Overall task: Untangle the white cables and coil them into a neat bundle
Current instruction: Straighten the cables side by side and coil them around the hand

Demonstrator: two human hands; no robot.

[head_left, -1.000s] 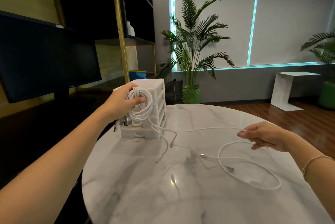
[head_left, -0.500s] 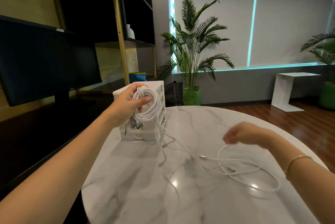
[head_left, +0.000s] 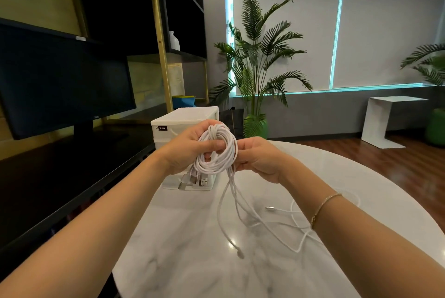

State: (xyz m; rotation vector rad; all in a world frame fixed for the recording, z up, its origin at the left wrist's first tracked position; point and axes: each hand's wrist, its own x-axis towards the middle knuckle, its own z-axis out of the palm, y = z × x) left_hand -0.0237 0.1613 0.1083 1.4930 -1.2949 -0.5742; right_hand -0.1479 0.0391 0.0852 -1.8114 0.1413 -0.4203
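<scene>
A person's left hand (head_left: 190,148) grips a coil of white cables (head_left: 216,150), thumb through the loops, while the right hand (head_left: 257,158) pinches the coil's right edge; loose strands trail below onto the marble table (head_left: 183,249).

1. Cable coil (head_left: 218,150) held above the tabletop (head_left: 192,237), between left hand (head_left: 190,149) and right hand (head_left: 258,159).
2. Drawer box (head_left: 185,119) on the tabletop, behind the coil.
3. Loose cable ends (head_left: 277,223) trail from the coil onto the tabletop, below the right hand.
</scene>
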